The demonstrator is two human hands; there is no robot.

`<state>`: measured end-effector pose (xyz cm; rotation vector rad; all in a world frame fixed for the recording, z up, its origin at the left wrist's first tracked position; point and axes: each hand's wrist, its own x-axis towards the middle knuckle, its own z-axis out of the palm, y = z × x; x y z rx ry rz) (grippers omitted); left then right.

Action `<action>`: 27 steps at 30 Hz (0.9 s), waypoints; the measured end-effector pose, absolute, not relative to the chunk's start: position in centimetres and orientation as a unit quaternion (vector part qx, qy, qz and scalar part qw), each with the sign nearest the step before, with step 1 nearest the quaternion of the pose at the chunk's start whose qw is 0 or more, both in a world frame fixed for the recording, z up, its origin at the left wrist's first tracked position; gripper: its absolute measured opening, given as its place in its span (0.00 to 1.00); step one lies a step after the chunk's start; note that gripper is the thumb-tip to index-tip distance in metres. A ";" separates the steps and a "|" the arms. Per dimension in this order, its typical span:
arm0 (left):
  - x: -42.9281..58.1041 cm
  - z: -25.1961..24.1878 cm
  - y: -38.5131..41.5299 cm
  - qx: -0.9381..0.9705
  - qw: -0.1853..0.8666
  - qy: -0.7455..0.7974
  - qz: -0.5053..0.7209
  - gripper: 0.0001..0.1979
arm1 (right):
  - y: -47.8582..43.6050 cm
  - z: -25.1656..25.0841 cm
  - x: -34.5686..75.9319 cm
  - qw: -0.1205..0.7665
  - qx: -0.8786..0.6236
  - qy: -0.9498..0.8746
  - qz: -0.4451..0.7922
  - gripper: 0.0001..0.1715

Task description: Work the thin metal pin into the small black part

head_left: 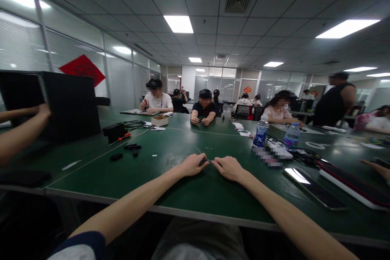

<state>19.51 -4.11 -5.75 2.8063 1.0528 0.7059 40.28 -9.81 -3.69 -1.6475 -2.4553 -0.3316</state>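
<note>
The left hand (pixel 194 165) pinches a small dark piece (pixel 202 161) over the green table (pixel 210 195), too small to make out. The right hand (pixel 228 168) sits just beside it, fingers narrow; whether it grips, I cannot tell. Farther off stands a cardboard box (pixel 159 120), contents hidden, and water bottles (pixel 261 133) stand to the right.

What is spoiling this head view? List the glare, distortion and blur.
In the head view, the ceiling lights flare white, a phone shows glare, wide-angle distortion bows the green table's edge, and a pixelated patch hides items beside the water bottles.
</note>
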 end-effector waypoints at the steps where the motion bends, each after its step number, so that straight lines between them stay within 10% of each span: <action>1: 19.5 -5.7 -4.2 0.912 0.027 0.345 0.221 0.20 | -9.9 -3.7 40.3 0.081 -0.553 -0.822 -0.109 0.32; 27: 19.3 -5.4 -4.6 0.928 -0.033 0.340 0.150 0.21 | -11.1 -3.4 39.3 0.032 -0.548 -0.819 -0.166 0.34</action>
